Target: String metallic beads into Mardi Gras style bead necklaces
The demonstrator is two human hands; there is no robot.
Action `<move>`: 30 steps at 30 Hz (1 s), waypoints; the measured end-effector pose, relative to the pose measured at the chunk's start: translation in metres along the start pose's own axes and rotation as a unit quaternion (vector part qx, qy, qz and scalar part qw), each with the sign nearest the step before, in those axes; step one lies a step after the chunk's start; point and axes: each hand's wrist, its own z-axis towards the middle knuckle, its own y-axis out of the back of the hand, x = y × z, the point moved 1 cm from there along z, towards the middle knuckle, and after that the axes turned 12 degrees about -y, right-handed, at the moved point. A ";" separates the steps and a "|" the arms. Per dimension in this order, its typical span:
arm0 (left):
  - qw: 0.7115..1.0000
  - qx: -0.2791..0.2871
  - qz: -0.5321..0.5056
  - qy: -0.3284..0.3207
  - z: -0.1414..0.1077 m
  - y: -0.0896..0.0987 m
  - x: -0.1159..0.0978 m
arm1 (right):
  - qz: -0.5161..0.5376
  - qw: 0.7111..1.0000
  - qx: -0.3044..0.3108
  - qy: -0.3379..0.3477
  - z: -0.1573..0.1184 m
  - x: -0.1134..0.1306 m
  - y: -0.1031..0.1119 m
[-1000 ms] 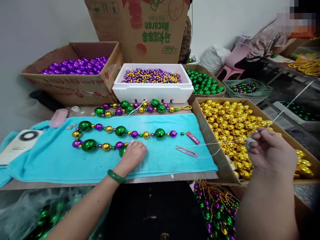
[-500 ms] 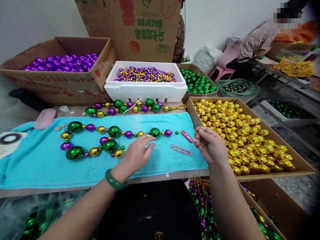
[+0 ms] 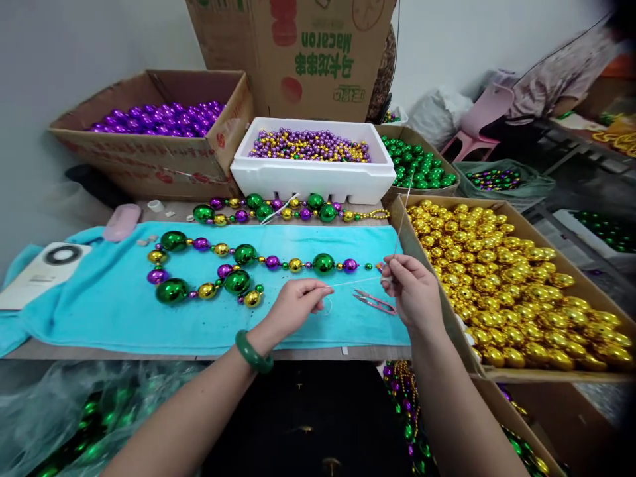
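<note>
Boxes (image 3: 163, 159) of beads are ranged around a table (image 3: 375, 353) spread with a blue towel (image 3: 124, 331): purple beads (image 3: 159, 120) at the far left, gold beads (image 3: 517, 285) at the right, small mixed ones in a white tub (image 3: 313, 177) at the back. On the towel a strand (image 3: 245, 254) of green, purple and gold beads is laid in a loop, its bend to the left. Just beyond its upper row a small green bead (image 3: 368, 266) is seen; its lower row is bunched near the left hand (image 3: 298, 301).

White thread (image 3: 352, 283) is stretched between the two hands, over the towel. By the left hand it is pinched between thumb and fingertips; by the right hand (image 3: 411, 291) it is gripped in bent fingers, above which a thin straight length (image 3: 405, 212) rises, needle or thread, which cannot be told. Snips (image 3: 375, 302) are placed just beside that hand. Whether thread and strand are joined cannot be made out.

Thread so fine should be found light, limp and easily lost from the fingers; it is best pinched near its tip. Glossy beads are judged slick, light for their size and easily rolled or dented, so the strand would be better lifted at two spots, by the small beads between the big ones.
</note>
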 end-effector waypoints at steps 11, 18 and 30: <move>0.903 -0.037 0.424 -0.067 -0.033 0.056 0.043 | -0.593 0.790 0.057 0.147 0.049 -0.035 0.058; 0.785 -0.051 0.607 -0.117 -0.029 0.057 0.037 | -0.676 0.723 -0.009 0.144 0.054 -0.009 0.057; 0.745 -0.126 0.627 -0.188 -0.022 0.053 0.039 | -0.788 0.597 0.005 0.152 0.036 0.024 0.109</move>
